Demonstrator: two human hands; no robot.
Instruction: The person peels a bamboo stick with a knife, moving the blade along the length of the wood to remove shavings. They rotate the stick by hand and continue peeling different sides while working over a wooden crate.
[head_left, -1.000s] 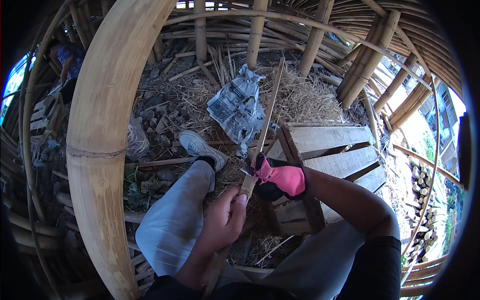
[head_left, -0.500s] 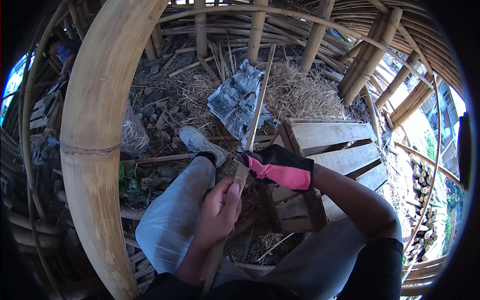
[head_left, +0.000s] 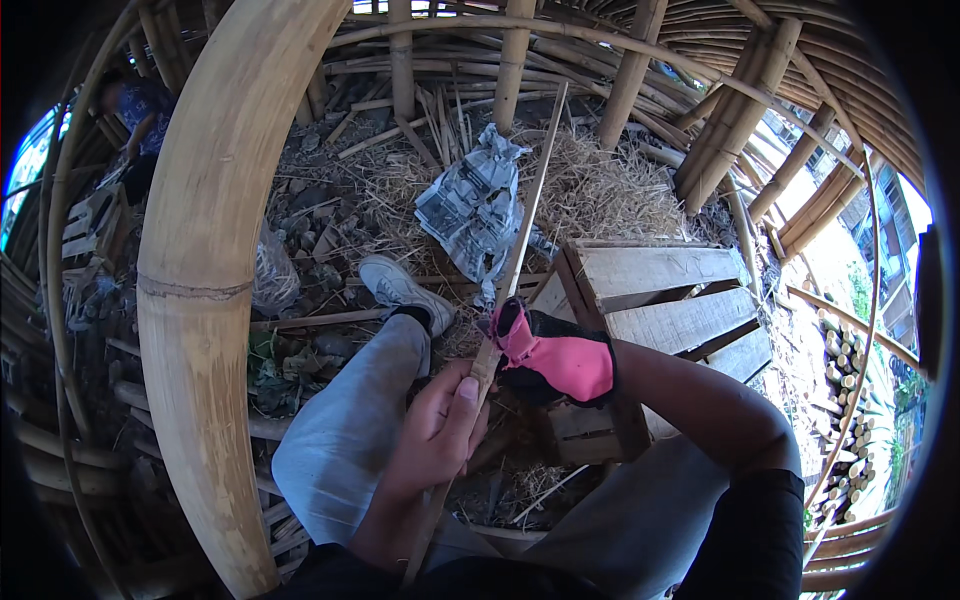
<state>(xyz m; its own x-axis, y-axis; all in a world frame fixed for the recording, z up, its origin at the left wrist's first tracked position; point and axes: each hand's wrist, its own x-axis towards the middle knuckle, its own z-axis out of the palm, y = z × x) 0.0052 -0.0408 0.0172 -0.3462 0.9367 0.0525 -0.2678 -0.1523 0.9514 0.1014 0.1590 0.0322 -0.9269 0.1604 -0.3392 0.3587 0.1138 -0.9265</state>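
Here the left hand (head_left: 437,425) wraps snugly round the pale strip (head_left: 532,200) slanting from six toward one o'clock, gloved right hand (head_left: 560,365) curled against it, grip hidden, strip already slender, remaining work unclear!

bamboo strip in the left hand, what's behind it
Crumpled newspaper and straw show behind the bamboo strip; whatever it and the left hand directly cover cannot be seen.

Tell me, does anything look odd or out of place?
A crumpled printed sheet lies beyond the shoe, as if discarded. The hands also mismatch: the right hand wears a pink-and-black glove, while the left hand, holding a wooden strip, is bare.
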